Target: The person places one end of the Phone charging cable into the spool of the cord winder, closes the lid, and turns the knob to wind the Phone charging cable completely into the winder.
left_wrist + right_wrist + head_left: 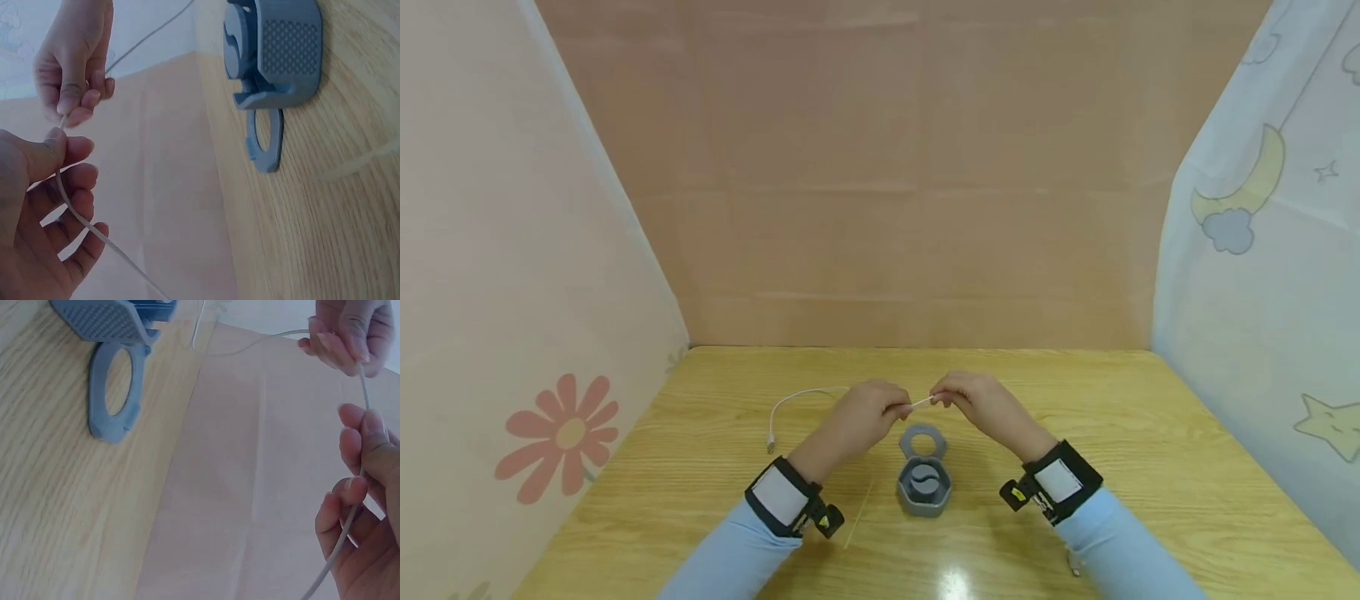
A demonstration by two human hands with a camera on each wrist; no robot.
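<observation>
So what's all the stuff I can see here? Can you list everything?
cable: one, white, held taut between both hands above the holder, its loose end looping onto the table at the left.
holder: one, grey, on the table below the hands, with a ring-shaped flap lying open behind it.
table: one, light wood grain.
backdrop cloths: three, pink with a flower at left, plain tan behind, pale blue with moon and stars at right.
wrist cameras: two, black straps, one per wrist.
sleeves: two, light blue.
left hand: fingers pinch the cable.
right hand: fingers pinch the cable.
</observation>
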